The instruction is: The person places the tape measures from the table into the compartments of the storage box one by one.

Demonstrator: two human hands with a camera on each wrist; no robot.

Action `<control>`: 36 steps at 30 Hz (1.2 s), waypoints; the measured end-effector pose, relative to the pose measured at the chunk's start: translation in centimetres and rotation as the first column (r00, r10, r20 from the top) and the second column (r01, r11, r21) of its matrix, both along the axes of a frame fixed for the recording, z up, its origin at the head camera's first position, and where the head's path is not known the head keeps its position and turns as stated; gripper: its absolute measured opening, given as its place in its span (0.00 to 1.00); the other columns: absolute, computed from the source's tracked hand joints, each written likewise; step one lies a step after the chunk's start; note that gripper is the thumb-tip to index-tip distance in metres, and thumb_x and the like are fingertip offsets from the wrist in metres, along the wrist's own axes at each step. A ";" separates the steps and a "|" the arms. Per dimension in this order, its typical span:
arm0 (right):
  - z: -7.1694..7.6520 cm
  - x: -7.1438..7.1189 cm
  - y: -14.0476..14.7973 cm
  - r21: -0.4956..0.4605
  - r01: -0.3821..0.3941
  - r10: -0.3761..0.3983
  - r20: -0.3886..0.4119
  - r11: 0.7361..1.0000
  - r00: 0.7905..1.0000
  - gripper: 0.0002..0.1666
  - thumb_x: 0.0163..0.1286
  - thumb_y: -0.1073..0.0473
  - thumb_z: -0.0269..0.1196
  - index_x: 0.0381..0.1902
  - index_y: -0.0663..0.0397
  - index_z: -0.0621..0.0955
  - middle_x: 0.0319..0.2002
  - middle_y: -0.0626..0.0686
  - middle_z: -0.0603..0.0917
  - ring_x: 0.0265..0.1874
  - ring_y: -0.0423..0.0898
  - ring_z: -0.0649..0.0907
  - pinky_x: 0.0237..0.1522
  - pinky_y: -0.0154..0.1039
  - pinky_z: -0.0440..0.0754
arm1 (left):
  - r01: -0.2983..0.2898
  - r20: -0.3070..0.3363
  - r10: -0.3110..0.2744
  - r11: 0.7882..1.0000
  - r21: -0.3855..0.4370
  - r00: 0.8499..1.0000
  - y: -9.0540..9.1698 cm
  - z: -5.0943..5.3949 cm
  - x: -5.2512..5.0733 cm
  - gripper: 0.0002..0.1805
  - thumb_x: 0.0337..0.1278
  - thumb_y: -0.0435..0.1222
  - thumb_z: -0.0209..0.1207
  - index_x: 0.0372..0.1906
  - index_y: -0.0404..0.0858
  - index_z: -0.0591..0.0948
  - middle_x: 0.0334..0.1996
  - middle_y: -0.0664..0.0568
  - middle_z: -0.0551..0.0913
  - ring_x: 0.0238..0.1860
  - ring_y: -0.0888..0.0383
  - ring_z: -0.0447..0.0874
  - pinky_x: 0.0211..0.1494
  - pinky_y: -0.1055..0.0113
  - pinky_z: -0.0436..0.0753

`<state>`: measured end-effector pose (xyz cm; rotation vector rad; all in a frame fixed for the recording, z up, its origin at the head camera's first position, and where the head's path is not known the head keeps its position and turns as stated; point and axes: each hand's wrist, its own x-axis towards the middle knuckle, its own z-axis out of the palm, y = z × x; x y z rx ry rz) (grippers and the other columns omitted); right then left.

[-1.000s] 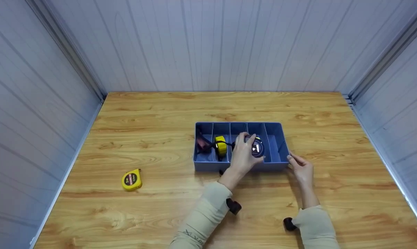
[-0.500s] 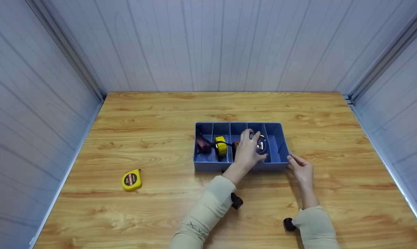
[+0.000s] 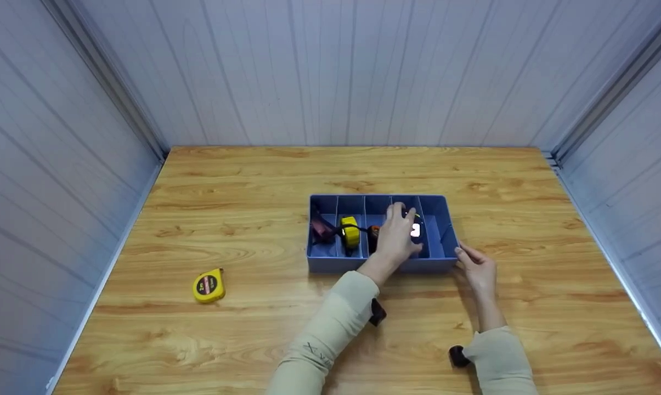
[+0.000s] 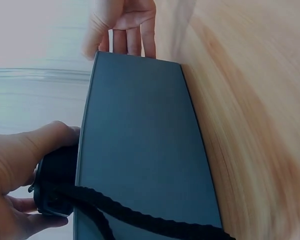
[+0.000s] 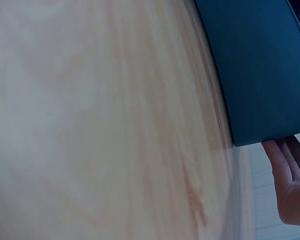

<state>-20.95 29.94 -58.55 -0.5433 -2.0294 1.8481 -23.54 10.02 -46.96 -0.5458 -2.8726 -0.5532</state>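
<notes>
In the head view my left hand (image 3: 397, 237) pinches a dark, round-faced tape measure (image 3: 416, 230) in the fourth compartment from the left of the blue divided box (image 3: 330, 265). The left wrist view shows this dark case (image 4: 59, 172) between thumb and fingers at the box wall, with a black strap (image 4: 125, 212) hanging over the wall. My right hand (image 3: 479, 271) holds the box's right front corner, thumb at the rim. A yellow tape measure (image 3: 350, 232) stands in the second compartment. The third holds an orange and black item (image 3: 373, 235), partly hidden by my left hand.
A second yellow tape measure (image 3: 209, 285) lies on the wooden table (image 3: 253, 340), left of the box. In the leftmost compartment is a dark reddish item (image 3: 322, 229), with a black cord reaching over the neighbouring compartments. Pale panel walls (image 3: 330, 71) enclose the table at the back and sides.
My left hand has moved slightly right with the dark tape measure, which now sits lower in the box. More of the orange and black item shows. My right hand has stayed at the corner.
</notes>
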 end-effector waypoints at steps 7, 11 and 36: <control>1.7 1.0 -0.5 -0.054 -0.060 0.059 -0.015 0.997 0.998 0.14 0.53 0.58 0.66 0.40 0.50 0.84 0.32 0.41 0.82 0.30 0.33 0.80 0.30 0.27 0.78 | 0.024 0.018 -0.023 0.996 -0.087 1.000 0.2 0.0 -0.3 0.41 0.33 0.51 0.68 0.59 0.41 0.70 0.56 0.45 0.63 0.60 0.51 0.58 0.46 0.70 0.75; 3.9 2.0 -1.4 -0.036 -0.082 0.081 -0.029 0.996 0.996 0.16 0.53 0.58 0.66 0.41 0.56 0.83 0.33 0.45 0.83 0.30 0.33 0.80 0.30 0.27 0.77 | 0.041 0.011 -0.040 0.993 -0.113 0.999 0.2 -0.2 -0.4 0.41 0.33 0.52 0.67 0.58 0.41 0.71 0.56 0.45 0.63 0.60 0.50 0.58 0.45 0.70 0.75; 5.5 2.3 -2.4 0.006 -0.045 0.045 0.073 0.999 0.996 0.23 0.58 0.60 0.62 0.47 0.71 0.75 0.26 0.39 0.81 0.29 0.37 0.82 0.33 0.33 0.79 | 0.173 0.036 -0.170 0.958 -0.229 0.985 0.8 -1.4 -1.7 0.23 0.30 0.50 0.70 0.35 0.40 0.82 0.50 0.45 0.67 0.50 0.52 0.64 0.46 0.68 0.74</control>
